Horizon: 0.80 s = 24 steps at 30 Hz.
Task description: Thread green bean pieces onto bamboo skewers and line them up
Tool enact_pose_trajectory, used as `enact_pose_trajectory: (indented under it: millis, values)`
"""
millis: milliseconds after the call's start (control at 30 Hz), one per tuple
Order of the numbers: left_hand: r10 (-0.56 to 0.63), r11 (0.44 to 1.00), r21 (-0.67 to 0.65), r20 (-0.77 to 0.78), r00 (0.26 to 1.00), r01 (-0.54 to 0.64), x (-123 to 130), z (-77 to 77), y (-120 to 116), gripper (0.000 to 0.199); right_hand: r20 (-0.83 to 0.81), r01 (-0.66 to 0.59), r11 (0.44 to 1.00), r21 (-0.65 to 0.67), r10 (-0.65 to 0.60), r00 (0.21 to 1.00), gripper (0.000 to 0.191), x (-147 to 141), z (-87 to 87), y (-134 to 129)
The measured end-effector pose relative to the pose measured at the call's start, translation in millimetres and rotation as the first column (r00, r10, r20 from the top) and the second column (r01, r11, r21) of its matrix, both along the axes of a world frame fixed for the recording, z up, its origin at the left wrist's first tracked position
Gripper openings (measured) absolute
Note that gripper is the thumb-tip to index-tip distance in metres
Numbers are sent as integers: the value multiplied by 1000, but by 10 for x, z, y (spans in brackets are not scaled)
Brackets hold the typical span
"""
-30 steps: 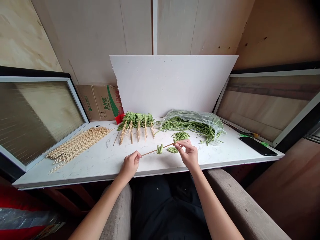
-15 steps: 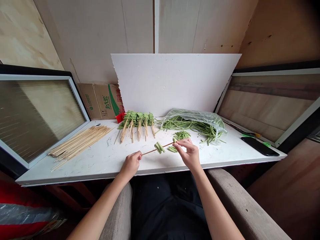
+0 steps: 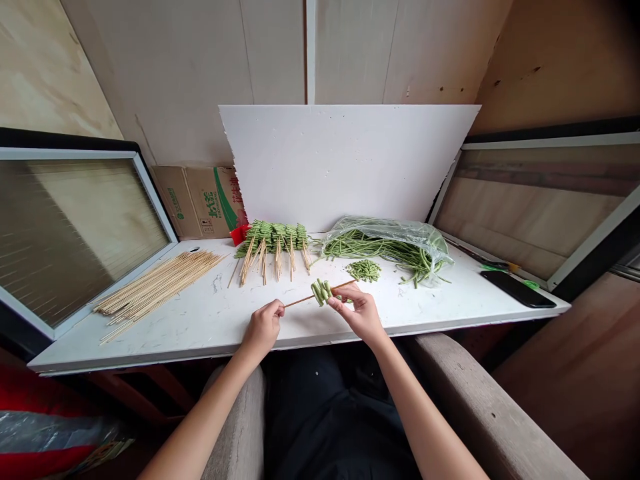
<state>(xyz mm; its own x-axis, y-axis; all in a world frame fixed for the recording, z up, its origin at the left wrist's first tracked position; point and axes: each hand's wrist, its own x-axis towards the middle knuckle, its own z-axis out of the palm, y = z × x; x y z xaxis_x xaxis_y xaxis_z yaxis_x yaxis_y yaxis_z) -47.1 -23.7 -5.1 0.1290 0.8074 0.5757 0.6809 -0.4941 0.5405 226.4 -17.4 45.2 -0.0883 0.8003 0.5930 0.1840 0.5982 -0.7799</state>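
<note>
My left hand (image 3: 265,325) is closed round one end of a bamboo skewer (image 3: 298,302), held slanting above the table. Several short cut pieces of green bean (image 3: 320,291) are threaded on the skewer. With thumb and fingers, my right hand (image 3: 357,310) pinches a green bean piece on the skewer, right beside the threaded ones. The skewer's far end pokes out past my right fingers. A small pile of cut bean pieces (image 3: 364,270) lies behind my right hand. A few more pieces are mostly hidden by that hand.
Loose bamboo skewers (image 3: 160,287) lie at the left. Filled bean skewers (image 3: 277,240) are stacked at the back, beside a clear bag of long green beans (image 3: 385,243). A black phone (image 3: 518,289) rests at the right. A white board (image 3: 350,167) stands behind the table (image 3: 200,340).
My right hand has moved left along the skewer, bringing a bean piece up against those threaded on it. My left hand keeps its grip in nearly the same place.
</note>
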Motion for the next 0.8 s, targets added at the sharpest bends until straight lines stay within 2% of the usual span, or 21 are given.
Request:
enact_pose_trajectory:
  millis: [300, 400, 500, 667, 800]
  values:
    - [15, 1000, 12, 15, 1000, -15, -14, -32, 23, 25, 11, 21, 999, -39, -21, 1000, 29, -5, -37, 36]
    - [20, 1000, 20, 12, 1000, -20, -9, -36, 31, 26, 78, 15, 999, -51, -11, 997, 31, 123, 10, 61]
    - [38, 999, 32, 31, 999, -39, 2, -37, 36, 25, 178, 95, 995, -33, -87, 980, 35, 357, -14, 142]
    - [103, 994, 34, 53, 993, -105, 14, -21, 32, 20, 429, 255, 956, 143, -292, 855, 31, 658, -297, 342]
    - [108, 993, 32, 48, 993, -110, 20, 3, 24, 20, 563, 431, 887, 164, -443, 698, 30, 645, -519, 416]
